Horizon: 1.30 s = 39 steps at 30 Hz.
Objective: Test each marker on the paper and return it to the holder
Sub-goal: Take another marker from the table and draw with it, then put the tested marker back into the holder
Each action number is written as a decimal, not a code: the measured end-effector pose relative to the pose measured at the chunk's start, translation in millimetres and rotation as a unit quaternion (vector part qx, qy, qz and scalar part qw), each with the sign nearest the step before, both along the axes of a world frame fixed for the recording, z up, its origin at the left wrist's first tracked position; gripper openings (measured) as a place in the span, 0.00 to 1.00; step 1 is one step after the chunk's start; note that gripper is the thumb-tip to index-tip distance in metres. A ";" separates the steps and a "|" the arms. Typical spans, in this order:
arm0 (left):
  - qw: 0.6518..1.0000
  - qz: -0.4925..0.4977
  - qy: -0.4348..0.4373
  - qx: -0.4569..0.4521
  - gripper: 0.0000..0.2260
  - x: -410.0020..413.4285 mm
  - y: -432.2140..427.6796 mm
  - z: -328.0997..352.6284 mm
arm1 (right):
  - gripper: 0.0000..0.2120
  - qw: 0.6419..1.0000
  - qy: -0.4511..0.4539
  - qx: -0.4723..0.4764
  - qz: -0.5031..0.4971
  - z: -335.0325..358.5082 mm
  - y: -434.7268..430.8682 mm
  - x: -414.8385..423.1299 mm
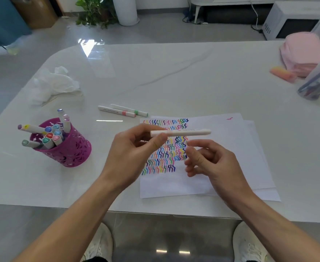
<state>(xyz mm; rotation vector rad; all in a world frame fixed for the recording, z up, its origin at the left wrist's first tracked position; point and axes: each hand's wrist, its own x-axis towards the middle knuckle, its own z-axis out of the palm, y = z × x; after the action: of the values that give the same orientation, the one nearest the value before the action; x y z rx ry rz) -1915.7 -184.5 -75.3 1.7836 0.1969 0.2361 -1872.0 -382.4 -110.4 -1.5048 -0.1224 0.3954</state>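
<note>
My left hand (136,148) pinches one end of a white marker (185,132), which lies level above the paper (221,157). Many coloured squiggles cover the paper's left part. My right hand (208,161) hovers just below the marker with its fingers loosely curled, holding nothing that I can see. A purple cut-out holder (68,148) stands at the left with several markers in it, caps up. On the table beyond the paper lie two more white markers (123,111), one with a pink band and one with a green band.
Crumpled white tissue (55,84) lies at the far left of the white table (174,72). At the right edge sit a pink cloth (302,53), an orange-pink object (282,72) and a clear tilted container of pens (318,80).
</note>
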 end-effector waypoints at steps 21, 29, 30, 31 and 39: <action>0.875 0.334 -0.268 0.227 0.14 -48.7 90.2 51.9 | 0.04 0.949 -0.167 -0.263 -0.044 -20.4 -7.1 11.4; 0.868 0.369 -0.153 0.295 0.12 -54.1 103.6 35.8 | 0.04 0.946 -0.178 -0.266 -0.053 -21.7 -5.8 11.9; 0.861 0.376 -0.131 0.317 0.13 -54.6 105.0 34.8 | 0.04 0.946 -0.180 -0.266 -0.054 -22.2 -5.9 12.0; 0.854 0.380 -0.110 0.339 0.14 -54.8 106.0 33.8 | 0.04 0.945 -0.180 -0.266 -0.055 -22.8 -6.0 12.2; 0.824 0.369 -0.031 0.428 0.10 -51.2 110.3 23.2 | 0.04 0.945 -0.181 -0.265 -0.056 -24.5 -6.4 12.6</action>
<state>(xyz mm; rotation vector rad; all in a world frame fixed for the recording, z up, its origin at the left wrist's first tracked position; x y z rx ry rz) -1966.9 -74.3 -52.0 2.5060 0.8470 1.0767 -1859.4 -388.9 -134.9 -2.0994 -0.2332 0.0500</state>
